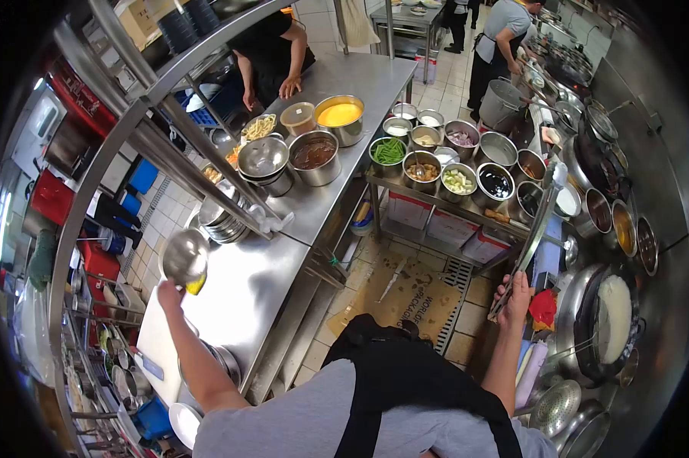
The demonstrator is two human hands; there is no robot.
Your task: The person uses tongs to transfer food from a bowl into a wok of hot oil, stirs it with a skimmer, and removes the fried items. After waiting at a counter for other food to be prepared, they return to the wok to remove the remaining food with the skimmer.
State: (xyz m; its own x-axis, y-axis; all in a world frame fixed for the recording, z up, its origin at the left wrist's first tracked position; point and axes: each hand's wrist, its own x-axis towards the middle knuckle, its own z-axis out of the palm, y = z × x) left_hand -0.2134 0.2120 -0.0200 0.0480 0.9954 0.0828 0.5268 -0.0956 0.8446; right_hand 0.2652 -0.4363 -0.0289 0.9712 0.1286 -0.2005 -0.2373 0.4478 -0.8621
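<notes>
Gripping a metal bowl [184, 256] by its rim, your left hand [170, 296] is out at the steel counter [241, 284] — right hand [514, 295] wrapped round a long metal utensil [537, 235] (red item [543, 309] near it), far end pointing away.

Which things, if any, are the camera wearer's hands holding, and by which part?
Left hand: metal bowl, by its near edge. Right hand: long metal item, by its near end; exactly what it is cannot be told.
</notes>
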